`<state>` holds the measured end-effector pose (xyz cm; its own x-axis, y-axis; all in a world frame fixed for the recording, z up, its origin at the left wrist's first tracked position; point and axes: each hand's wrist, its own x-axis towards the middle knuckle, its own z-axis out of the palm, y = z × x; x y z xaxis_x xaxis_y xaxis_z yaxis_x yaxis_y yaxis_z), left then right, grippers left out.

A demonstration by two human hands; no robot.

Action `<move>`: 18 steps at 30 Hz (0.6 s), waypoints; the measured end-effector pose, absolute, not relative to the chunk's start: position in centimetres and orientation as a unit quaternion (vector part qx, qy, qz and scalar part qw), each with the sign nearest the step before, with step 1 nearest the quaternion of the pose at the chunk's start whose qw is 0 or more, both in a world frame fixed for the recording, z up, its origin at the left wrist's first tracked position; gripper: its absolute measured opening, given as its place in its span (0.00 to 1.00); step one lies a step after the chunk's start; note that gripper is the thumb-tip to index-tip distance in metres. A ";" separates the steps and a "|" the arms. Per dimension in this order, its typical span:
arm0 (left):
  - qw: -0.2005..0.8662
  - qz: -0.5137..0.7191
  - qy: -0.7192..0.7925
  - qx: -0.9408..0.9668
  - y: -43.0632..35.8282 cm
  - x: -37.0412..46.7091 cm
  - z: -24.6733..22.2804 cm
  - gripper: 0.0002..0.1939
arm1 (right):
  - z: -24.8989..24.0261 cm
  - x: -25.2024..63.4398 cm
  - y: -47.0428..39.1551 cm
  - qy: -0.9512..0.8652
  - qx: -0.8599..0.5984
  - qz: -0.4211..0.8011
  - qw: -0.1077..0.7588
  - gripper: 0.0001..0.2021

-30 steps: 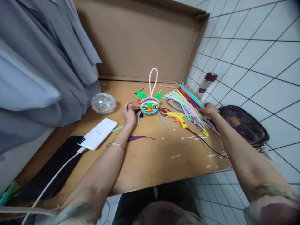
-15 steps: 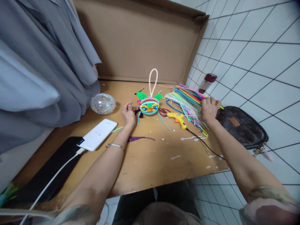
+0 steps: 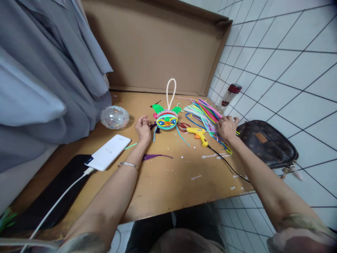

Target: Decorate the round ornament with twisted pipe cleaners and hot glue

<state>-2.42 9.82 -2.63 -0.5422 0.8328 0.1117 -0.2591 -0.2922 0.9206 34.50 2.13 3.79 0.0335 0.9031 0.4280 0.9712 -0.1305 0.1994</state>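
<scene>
My right hand (image 3: 227, 128) is closed over the near end of a loose bundle of coloured pipe cleaners (image 3: 201, 113) at the right of the table. My left hand (image 3: 143, 128) rests with curled fingers at the left side of a small lion-head ornament (image 3: 167, 121); what the fingers hold, if anything, is hidden. The ornament has green ears, blue eyes and an upright white loop (image 3: 171, 92). A dark tassel (image 3: 153, 125) lies between it and my left fingers. A yellow glue gun (image 3: 199, 135) lies beside the bundle, next to red-handled scissors (image 3: 183, 127).
A clear ball (image 3: 115, 117) and a white power bank (image 3: 108, 152) with a cable lie left. A purple tassel (image 3: 152, 156) is near my left wrist. A brown bag (image 3: 268, 142) and a red-lidded bottle (image 3: 229, 95) stand right. Cardboard (image 3: 158, 45) forms the back; grey cloth (image 3: 52, 70) hangs left.
My right hand has moved a little left and toward me along the pipe cleaners, shifting the bundle's ends. My left hand and the ornament stay in place.
</scene>
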 end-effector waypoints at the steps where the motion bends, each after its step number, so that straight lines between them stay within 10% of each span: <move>1: 0.368 0.743 0.468 0.306 9.8 -2.4 -2.6 0.06 | 3.8 34.3 2.5 -0.639 -0.731 -0.226 0.083 0.18; 18: 0.374 0.738 0.473 0.303 9.6 -2.5 -2.4 0.05 | 4.4 34.0 6.4 -0.449 -0.839 -0.070 0.300 0.13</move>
<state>-2.46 9.62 -2.39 -0.5358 0.8391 0.0936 -0.2657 -0.2728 0.9246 34.04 6.41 4.36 0.5875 0.7105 0.3874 0.7949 -0.4169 -0.4409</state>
